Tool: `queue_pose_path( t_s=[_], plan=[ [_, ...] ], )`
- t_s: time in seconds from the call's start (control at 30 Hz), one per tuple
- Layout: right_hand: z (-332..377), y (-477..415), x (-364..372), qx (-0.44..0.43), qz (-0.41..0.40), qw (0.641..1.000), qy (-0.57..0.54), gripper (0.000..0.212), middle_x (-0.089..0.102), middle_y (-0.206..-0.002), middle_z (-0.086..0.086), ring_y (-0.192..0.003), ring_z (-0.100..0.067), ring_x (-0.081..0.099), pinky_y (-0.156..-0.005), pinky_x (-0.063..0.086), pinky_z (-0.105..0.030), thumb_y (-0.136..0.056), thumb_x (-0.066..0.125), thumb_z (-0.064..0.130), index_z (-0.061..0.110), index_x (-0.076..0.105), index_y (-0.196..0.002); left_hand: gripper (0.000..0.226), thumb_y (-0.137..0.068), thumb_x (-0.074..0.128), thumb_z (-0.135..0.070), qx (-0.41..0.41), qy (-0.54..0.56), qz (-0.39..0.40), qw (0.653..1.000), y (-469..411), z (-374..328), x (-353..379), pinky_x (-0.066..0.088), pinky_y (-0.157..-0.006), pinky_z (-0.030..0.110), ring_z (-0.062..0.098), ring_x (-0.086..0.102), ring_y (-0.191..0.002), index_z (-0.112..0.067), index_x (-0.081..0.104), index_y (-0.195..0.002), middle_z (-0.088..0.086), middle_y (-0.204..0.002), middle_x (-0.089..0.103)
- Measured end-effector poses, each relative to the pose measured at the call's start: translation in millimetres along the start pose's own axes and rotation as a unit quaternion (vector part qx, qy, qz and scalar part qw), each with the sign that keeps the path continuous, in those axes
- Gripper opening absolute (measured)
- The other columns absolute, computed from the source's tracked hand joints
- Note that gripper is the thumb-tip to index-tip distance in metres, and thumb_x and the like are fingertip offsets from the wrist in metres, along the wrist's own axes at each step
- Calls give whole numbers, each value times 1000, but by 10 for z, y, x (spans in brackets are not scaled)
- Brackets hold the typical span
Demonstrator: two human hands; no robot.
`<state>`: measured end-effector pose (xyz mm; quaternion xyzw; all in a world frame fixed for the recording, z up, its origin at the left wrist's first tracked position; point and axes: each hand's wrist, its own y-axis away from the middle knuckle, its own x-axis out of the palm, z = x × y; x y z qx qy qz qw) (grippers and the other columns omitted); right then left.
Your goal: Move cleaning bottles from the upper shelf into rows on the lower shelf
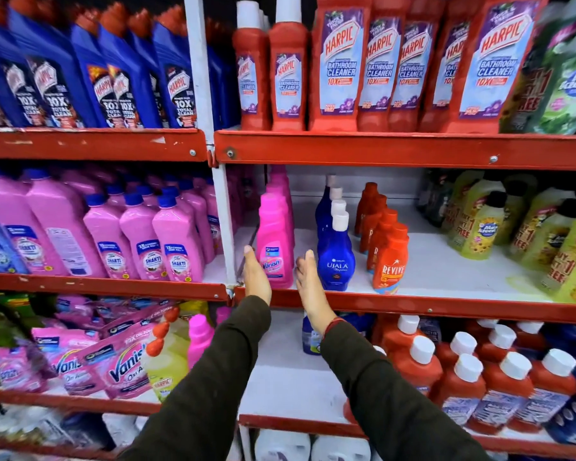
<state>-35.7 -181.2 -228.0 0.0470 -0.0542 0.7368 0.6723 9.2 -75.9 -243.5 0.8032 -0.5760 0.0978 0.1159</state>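
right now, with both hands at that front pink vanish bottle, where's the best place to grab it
Probably the flat sides of the lower body of the Vanish bottle, one palm per side, from the front. It stands upright at the shelf edge; the left hand and right hand flank it, open. The Ujala bottle crowds its right, so come in narrow.

"Vanish" on pink bottle (273,247)

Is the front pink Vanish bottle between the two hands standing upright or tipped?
Upright. The Vanish bottle stands on its base on the white shelf, cap up, between the left hand and right hand.
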Motion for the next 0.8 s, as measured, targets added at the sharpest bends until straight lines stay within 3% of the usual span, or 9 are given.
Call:
queue_pose_path(
  t_s=[0.13, 0.2, 0.3, 0.4, 0.53, 0.6, 0.63, 0.7, 0.8],
  plan=[
    [-38, -58, 68, 3, 42, 999, 7, 61, 51, -126, 9, -101, 9, 55, -81, 43, -2, -106, 14, 50, 18, 30, -154, 69, -108, 17, -54, -9, 3, 69, 998, 96, -92, -27, 45, -112, 40, 26, 59, -128, -6, 48, -147, 16, -137, 62],
    [-77, -63, 72, 6, 38, 999, 12, 57, 55, -117, 15, -90, 16, 57, -71, 45, 0, -105, 17, 54, 25, 35, -150, 67, -109, 18, -51, -7, 8, 80, 997, 123, -96, -41, 45, -113, 42, 27, 60, -126, -6, 49, -146, 16, -135, 62],
    [-111, -97, 85, 0, 35, 999, 23, 42, 61, -117, 15, -93, 15, 61, -79, 45, -6, -103, 21, 57, 38, 42, -134, 65, -109, 19, -51, -3, -3, 81, 997, 97, -97, -48, 49, -109, 41, 26, 64, -118, -6, 52, -143, 15, -130, 65],
    [-120, -121, 100, 6, 33, 999, 24, 39, 63, -115, 15, -96, 12, 62, -81, 46, -9, -104, 24, 55, 37, 45, -131, 63, -109, 20, -49, -3, -7, 89, 996, 73, -73, -56, 51, -100, 37, 22, 65, -105, -5, 53, -141, 14, -121, 66],
    [-91, -85, 92, 9, 32, 999, 37, 44, 63, -118, 12, -96, 12, 61, -78, 44, -8, -103, 26, 57, 36, 45, -137, 67, -107, 22, -55, -2, -22, 96, 995, 7, -56, -99, 47, -111, 44, 25, 64, -116, -7, 50, -146, 16, -132, 64],
    [-52, -27, 47, -7, 19, 999, 45, 39, 63, -121, 15, -102, 13, 60, -82, 47, -6, -104, 29, 52, 37, 42, -137, 80, -100, 27, -70, 8, -42, 89, 995, -23, 6, -108, 36, -121, 49, 25, 53, -135, -12, 43, -153, 15, -151, 53],
    [4, 58, 30, -26, -15, 998, 49, 38, 62, -130, 14, -113, 8, 58, -94, 48, -12, -105, 33, 47, 34, 42, -140, 81, -99, 28, -72, 41, -79, 58, 994, 37, -16, -107, 27, -125, 48, 24, 41, -146, -16, 37, -157, 11, -160, 41],
    [167, 215, -69, -111, -72, 991, 38, 38, 56, -147, 2, -134, -10, 53, -115, 42, -33, -107, 37, 34, 24, 49, -142, 65, -106, 26, -55, 171, -169, -31, 970, 242, -120, -81, 16, -126, 37, 20, 24, -154, -18, 27, -160, 6, -167, 27],
    [616, 450, -331, -308, -196, 931, 15, 33, 68, -128, -2, -122, -16, 61, -103, 51, -43, -105, 39, 26, 19, 68, -120, 60, -106, 27, -44, 415, -238, -64, 876, 525, -370, 42, 20, -123, 31, 14, 28, -151, -17, 29, -159, 1, -164, 32]
  ],
)
